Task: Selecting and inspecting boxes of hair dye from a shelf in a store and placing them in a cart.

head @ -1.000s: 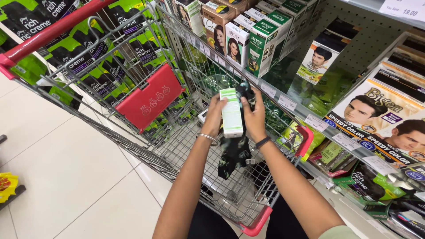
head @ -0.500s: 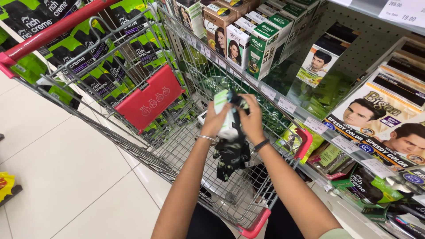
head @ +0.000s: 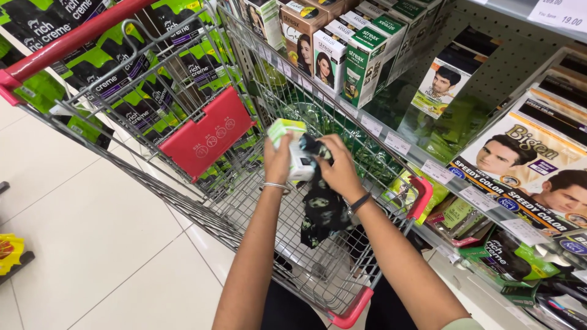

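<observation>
White-and-green box [head: 298, 153] is up in both hands over the wire cart [head: 183, 201], near its shelf-side edge. Left hand [head: 278, 162] is wrapped around the box; right hand [head: 338, 168] presses a dark patterned cloth [head: 323, 208] against it, the rest dangling into the basket. Looks like it's mid-wipe to me, box not yet set down. Shelf [head: 391, 143] of boxed products sits just beyond the cart's far side.

The small box [head: 295, 153] is partly covered by both hands and the dark cloth [head: 323, 208]; its lower end is hidden. The cart [head: 183, 183] is cut off at the top-left edge.
</observation>
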